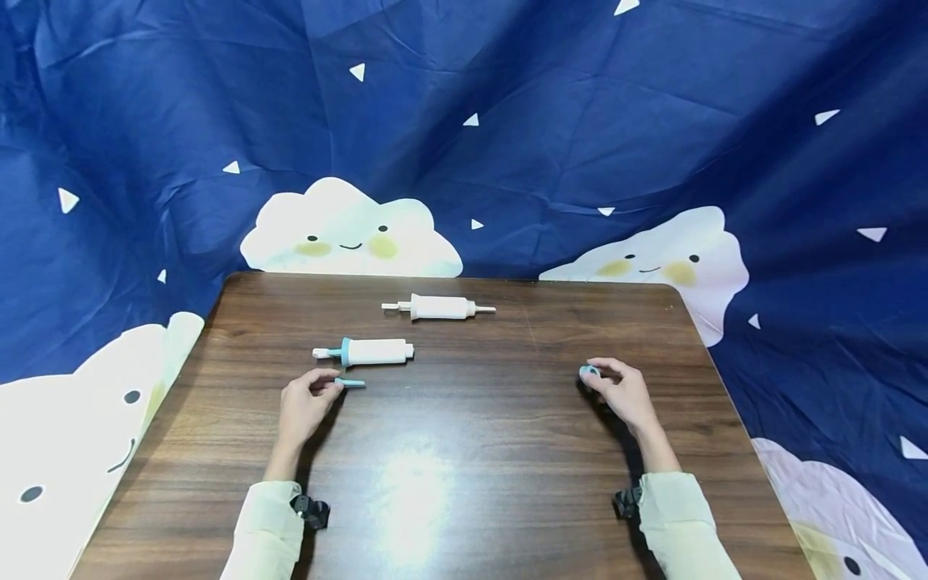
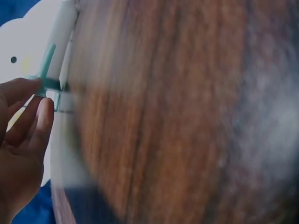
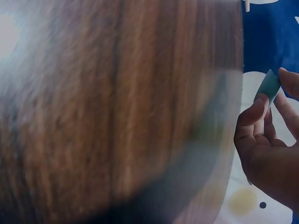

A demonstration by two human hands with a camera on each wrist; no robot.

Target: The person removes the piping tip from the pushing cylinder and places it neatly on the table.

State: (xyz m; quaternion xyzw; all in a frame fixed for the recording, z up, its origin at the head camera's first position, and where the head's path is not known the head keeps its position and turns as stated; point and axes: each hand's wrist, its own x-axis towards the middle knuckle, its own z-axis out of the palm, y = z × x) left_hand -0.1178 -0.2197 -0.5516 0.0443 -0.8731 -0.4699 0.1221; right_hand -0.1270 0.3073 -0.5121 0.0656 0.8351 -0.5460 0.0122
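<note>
Near the table's left side, my left hand [image 1: 303, 407] pinches a small light-blue tapered nozzle [image 1: 354, 383] between thumb and fingertips; its narrow end points right. The left wrist view shows this nozzle [image 2: 48, 63] rising from the fingertips. Just beyond it lies a white syringe-like tube [image 1: 377, 352] with a blue flange and a white-ended rod at its left. Over the right part of the table, my right hand [image 1: 625, 395] holds a small light-blue ring-like piece [image 1: 589, 371] at its fingertips. That piece [image 3: 268, 87] looks like a short curved band in the right wrist view.
A second, all-white syringe-like tube [image 1: 441, 308] with a thin nozzle lies near the back edge of the brown wooden table [image 1: 493, 451]. Behind the table hangs a blue cloth [image 1: 507, 161] with clouds and triangles. Dark wrist cameras sit at both sleeves.
</note>
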